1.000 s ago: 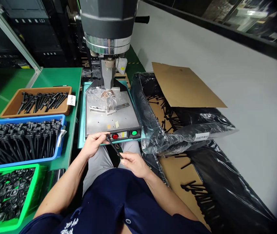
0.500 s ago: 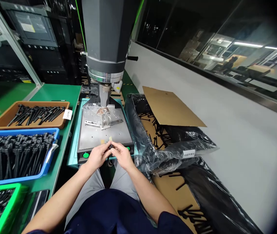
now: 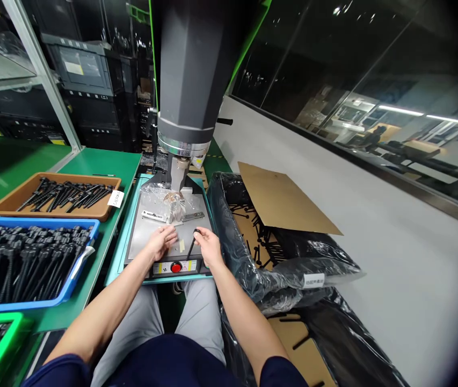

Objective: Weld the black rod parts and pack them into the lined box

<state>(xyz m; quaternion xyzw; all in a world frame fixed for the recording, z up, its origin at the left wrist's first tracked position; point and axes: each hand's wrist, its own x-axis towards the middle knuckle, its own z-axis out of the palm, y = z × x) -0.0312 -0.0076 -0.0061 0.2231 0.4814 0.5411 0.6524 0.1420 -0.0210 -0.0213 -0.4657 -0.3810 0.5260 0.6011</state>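
My right hand (image 3: 208, 246) pinches a slim black plastic rod with a small head (image 3: 191, 248) near its top. The rod points down and toward me over the front of the grey metal plate (image 3: 140, 244). To its left, my left hand (image 3: 162, 241) is open above the plate, its fingers stretched out and holding nothing. Beyond both hands, a metal fixture (image 3: 175, 208) wrapped partly in clear film stands on the plate. The metal tip (image 3: 179, 174) of the grey machine head (image 3: 186, 80) hangs just over the fixture. A red button (image 3: 176, 267) shows on the front panel.
At left, a brown tray (image 3: 51, 214) and a blue tray (image 3: 43, 307) hold many black rods; a green tray (image 3: 9, 344) holds small dark parts. At right, a plastic-lined box (image 3: 232, 258) contains black rods under a cardboard sheet (image 3: 289, 199), beside a white wall (image 3: 313, 166).
My hands have separated from in front of the plate and moved forward over it. The left hand has let go; the right hand keeps the rod. The red button has come into sight.
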